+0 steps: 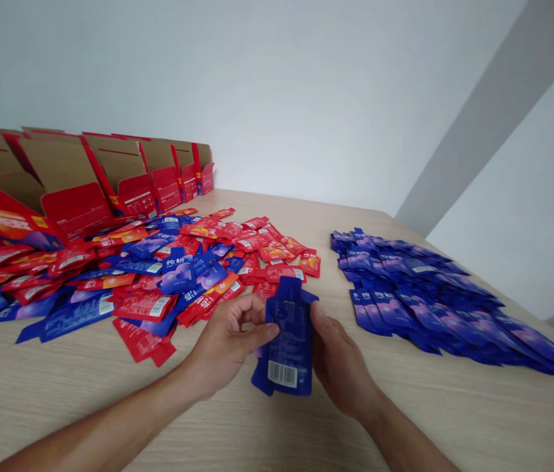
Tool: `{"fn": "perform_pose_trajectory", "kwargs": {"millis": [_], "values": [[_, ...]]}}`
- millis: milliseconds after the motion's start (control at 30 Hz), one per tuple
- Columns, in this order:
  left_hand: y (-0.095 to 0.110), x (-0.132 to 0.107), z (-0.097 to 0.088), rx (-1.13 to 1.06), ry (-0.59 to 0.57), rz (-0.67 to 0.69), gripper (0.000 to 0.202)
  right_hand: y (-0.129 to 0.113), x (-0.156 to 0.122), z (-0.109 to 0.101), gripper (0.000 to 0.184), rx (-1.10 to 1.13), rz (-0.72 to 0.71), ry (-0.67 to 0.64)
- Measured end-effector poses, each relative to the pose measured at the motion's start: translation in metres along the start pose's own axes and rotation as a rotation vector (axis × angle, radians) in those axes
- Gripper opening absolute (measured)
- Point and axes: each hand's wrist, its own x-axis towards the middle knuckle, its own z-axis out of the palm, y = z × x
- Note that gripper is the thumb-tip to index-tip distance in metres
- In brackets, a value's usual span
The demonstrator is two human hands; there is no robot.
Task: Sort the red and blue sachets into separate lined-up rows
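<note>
Wall: plain, pale wall (281, 98) standing beyond the blue pouch (290, 334), which serves as reference for all places below.
Tabletop: light wood-grain tabletop (454, 413) beneath the pouch; its surface shows on the near side and in a strip directly beyond, between the two stocks.
Blue pouch: raised in front of the body, between both hands, printed back toward the viewer; barcode label (282, 373) at the lower end, narrow tab at the upper end. Long axis points away from the body. Another blue edge (261, 380) protrudes behind its lower left; exact count cannot be told.
Left hand: left hand (230, 341) grips the left side, thumb flat on the printed face, other fingers curled at and behind the edge.
Right hand: right hand (340, 357) holds the right side, thumb at the upper right edge; remaining fingers are largely hidden.
Mixed heap: loose heap of red and blue pouches (143, 269), left of and beyond the pouch; nearer the left hand.
Blue rows: overlapping rows of blue pouches (419, 295), right of and beyond the pouch; nearer the right hand.
Cartons: open red cartons (109, 164), far left of the pouch, behind the heap.
Clearance: heap edge lies just beyond the left fingers; the rows stand apart from the right hand.
</note>
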Motion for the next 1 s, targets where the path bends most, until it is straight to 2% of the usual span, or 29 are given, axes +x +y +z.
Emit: {"fn": "perform_pose_trajectory", "kwargs": {"millis": [200, 300, 400, 467, 533, 633, 733, 867, 933, 1000], "values": [[0.000, -0.001, 0.018, -0.129, -0.053, -0.146, 0.053, -0.001, -0.009, -0.020, 0.056, 0.056, 0.021, 0.117], [-0.001, -0.001, 0.026, -0.137, -0.120, -0.201, 0.051, -0.001, -0.015, -0.026, 0.051, 0.036, 0.038, 0.196], [-0.004, -0.003, 0.036, -0.149, -0.197, -0.261, 0.052, -0.007, -0.027, -0.036, 0.052, -0.032, 0.015, 0.176], [-0.007, -0.004, 0.045, -0.151, -0.244, -0.272, 0.051, -0.017, -0.044, -0.049, 0.052, -0.151, -0.060, 0.171], [-0.012, -0.004, 0.057, -0.148, -0.288, -0.269, 0.050, -0.029, -0.070, -0.069, 0.045, -0.358, -0.186, 0.260], [-0.022, -0.001, 0.080, -0.130, -0.312, -0.290, 0.046, -0.045, -0.121, -0.111, 0.033, -0.727, -0.434, 0.478], [-0.037, 0.007, 0.114, -0.082, -0.317, -0.333, 0.035, -0.049, -0.166, -0.160, 0.027, -0.964, -0.593, 0.518], [-0.059, 0.019, 0.170, -0.030, -0.337, -0.371, 0.024, -0.039, -0.200, -0.217, 0.031, -1.058, -0.534, 0.564], [-0.068, 0.023, 0.194, -0.017, -0.338, -0.375, 0.024, -0.034, -0.207, -0.240, 0.035, -1.051, -0.495, 0.609], [-0.075, 0.024, 0.210, 0.001, -0.325, -0.363, 0.031, -0.033, -0.213, -0.261, 0.038, -1.050, -0.482, 0.647]]}}
